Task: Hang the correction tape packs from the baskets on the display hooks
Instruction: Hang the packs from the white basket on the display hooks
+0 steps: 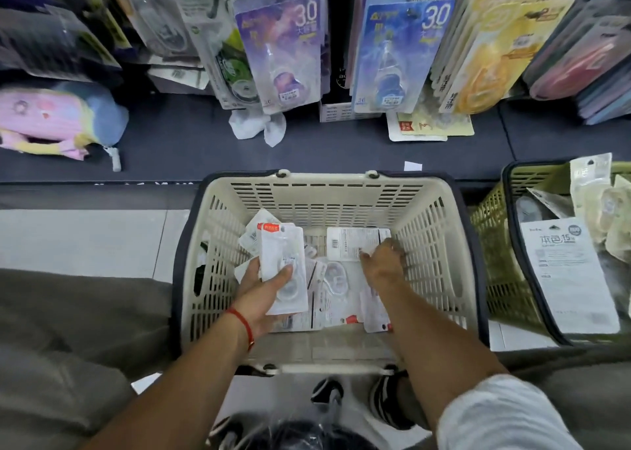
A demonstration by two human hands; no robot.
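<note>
Reaching into the cream basket (440,231), both hands work among the loose white packs (333,289) on its floor. Far left on the dark shelf (191,149) lies a pastel plush (58,121), well apart from the basket. The left hand (264,287), a red cord (243,323) at its wrist, grips a small stack (281,261) of white packs, thumb across the front and fingers behind, holding it upright near the basket's left wall. Between the hands lie more packs, flat and overlapping. The right hand (382,265) is palm down further right, its fingers curled on the edge of a white pack (351,243) lying back-side up; whether it has truly pinched it I cannot tell. Above, purple and blue packs (392,56) hang on the display. At the far right a green basket (495,265) holds more packs, just beside the cream one.
</note>
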